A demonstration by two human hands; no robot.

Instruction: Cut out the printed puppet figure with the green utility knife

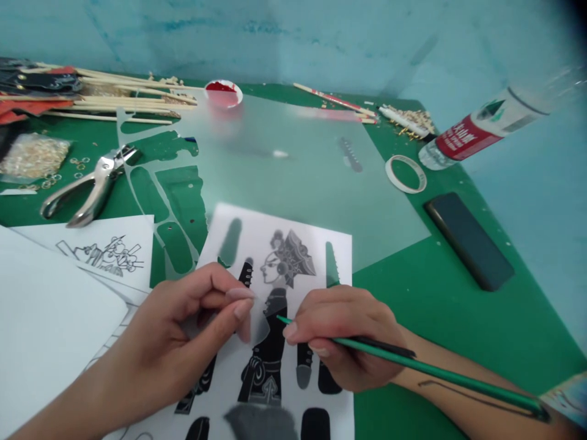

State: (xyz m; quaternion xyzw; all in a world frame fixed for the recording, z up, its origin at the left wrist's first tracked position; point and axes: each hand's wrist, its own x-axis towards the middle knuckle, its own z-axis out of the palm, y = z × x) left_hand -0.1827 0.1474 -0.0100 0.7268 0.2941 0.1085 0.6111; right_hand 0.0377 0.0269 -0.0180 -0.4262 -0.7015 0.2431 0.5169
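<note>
My left hand pinches a small clear plastic cut-out piece between thumb and fingers, held just above a white printed sheet with a black puppet figure. My right hand grips a thin green paintbrush, whose tip points left and sits at the edge of the clear piece. The brush handle runs back over my right forearm. Both hands hover over the lower part of the printed sheet.
A large translucent plastic sheet with cut-out holes covers the green table. A hole punch, bamboo sticks, a red paint dish, a tape ring, a bottle and a dark phone lie around. White papers sit left.
</note>
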